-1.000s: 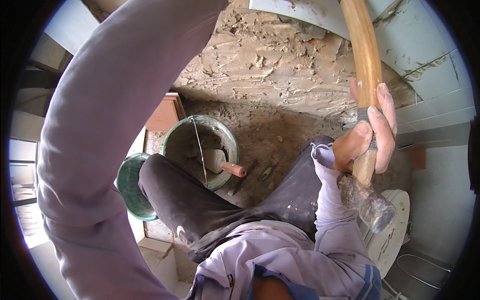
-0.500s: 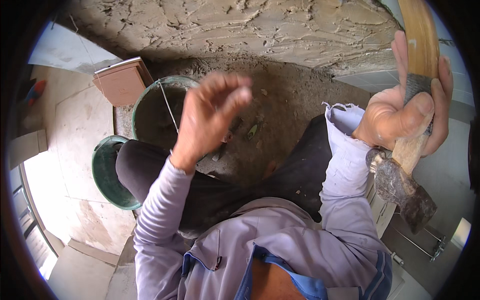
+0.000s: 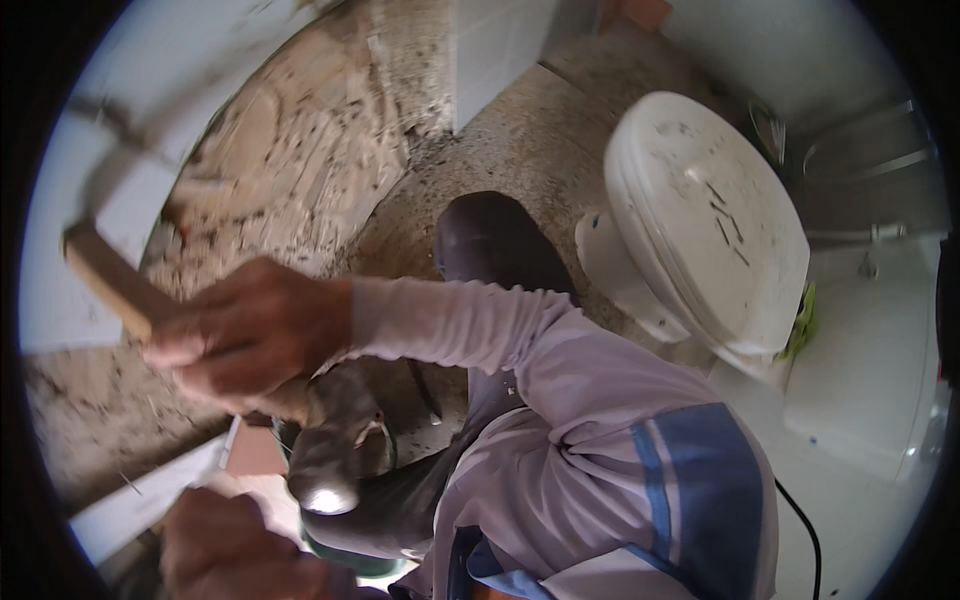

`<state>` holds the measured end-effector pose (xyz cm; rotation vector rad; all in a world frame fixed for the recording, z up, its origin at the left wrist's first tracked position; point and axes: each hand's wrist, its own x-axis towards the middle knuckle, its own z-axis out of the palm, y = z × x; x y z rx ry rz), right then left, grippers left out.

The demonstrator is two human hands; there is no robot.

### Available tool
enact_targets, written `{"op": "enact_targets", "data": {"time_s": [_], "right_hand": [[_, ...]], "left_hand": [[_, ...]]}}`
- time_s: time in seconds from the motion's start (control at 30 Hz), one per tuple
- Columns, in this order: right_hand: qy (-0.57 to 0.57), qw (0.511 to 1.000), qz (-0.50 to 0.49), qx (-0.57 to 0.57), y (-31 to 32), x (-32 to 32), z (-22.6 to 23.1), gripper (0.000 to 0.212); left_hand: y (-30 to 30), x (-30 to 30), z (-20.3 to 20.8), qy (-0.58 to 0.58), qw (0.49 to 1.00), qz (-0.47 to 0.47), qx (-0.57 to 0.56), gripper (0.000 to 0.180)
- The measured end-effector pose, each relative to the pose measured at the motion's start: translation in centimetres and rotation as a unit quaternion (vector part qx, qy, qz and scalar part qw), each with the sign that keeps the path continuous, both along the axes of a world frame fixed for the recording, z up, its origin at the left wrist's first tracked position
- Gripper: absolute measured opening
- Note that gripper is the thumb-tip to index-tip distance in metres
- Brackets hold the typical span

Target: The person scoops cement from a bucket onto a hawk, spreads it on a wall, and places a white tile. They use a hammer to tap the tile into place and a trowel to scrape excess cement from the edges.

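Wooden-handled hammer (image 3: 338, 430) in right hand (image 3: 262, 330), white toilet lid (image 3: 685, 180) (dark marks (image 3: 725, 228), unreadable)

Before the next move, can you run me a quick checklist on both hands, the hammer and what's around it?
1. Right hand closed around the hammer handle: ok.
2. Left hand in view: ok, at the lower left.
3. Left hand's grip: cannot tell, too blurred.
4. Hammer head clear of the left trouser leg: cannot tell, they overlap in this view.
5. Toilet lid down: ok.
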<state>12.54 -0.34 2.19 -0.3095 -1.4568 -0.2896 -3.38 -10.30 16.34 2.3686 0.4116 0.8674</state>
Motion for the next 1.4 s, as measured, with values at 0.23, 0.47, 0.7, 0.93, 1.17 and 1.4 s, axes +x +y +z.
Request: {"op": "enact_targets", "data": {"time_s": [0.23, 0.47, 0.7, 0.93, 1.17, 1.4], "right_hand": [[-0.019, 0.996, -0.092, 0.007, -1.5, 2.9, 0.4, 0.006], [-0.035, 0.996, -0.079, -0.001, -0.3, 3.5, 0.4, 0.006], [-0.031, 0.995, -0.096, -0.012, 0.1, 6.0, -0.1, 0.007], [-0.021, 0.995, -0.101, 0.002, -0.2, 7.5, 0.3, 0.008], [-0.017, 0.997, -0.075, -0.003, 0.0, 7.0, -0.1, 0.009], [0.02, 0.997, -0.077, -0.007, -1.7, 5.4, 0.8, 0.011]], "left_hand": [[0.6, 22.0, 5.5, 0.214, 0.91, -0.198, 0.296, 0.023], [-0.2, 38.5, -2.9, 0.063, 0.863, -0.362, 0.346, 0.01], [-5.2, 44.5, -8.2, 0.085, 0.797, -0.441, 0.404, 0.006], [-6.2, 48.4, -9.8, 0.125, 0.863, -0.381, 0.307, 0.006], [-7.6, 48.1, -14.4, 0.125, 0.891, -0.327, 0.288, 0.006], [-9.8, 48.4, -13.2, -0.024, 0.919, -0.26, 0.296, 0.006]]}}
